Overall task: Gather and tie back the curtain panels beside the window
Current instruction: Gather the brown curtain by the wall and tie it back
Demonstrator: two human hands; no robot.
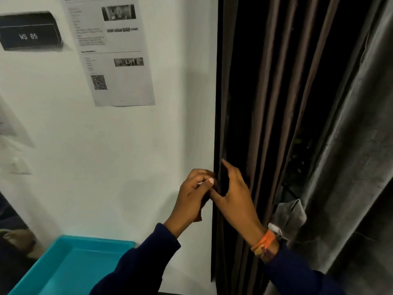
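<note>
A dark brown curtain panel (274,103) hangs in folds just right of the white wall. A grey curtain panel (350,145) hangs further right. My left hand (191,201) pinches a dark brown strip of fabric, the tie-back (217,187), at the brown curtain's left edge. My right hand (234,192) rests against that same edge, index finger pointing up along the fabric and thumb touching the strip. A folded piece of the grey fabric (289,213) bunches just behind my right wrist.
A turquoise plastic tray (63,265) sits low on the left below my left arm. On the white wall (106,156) hang a printed sheet with a QR code (110,50) and a black sign reading WS 05 (29,33).
</note>
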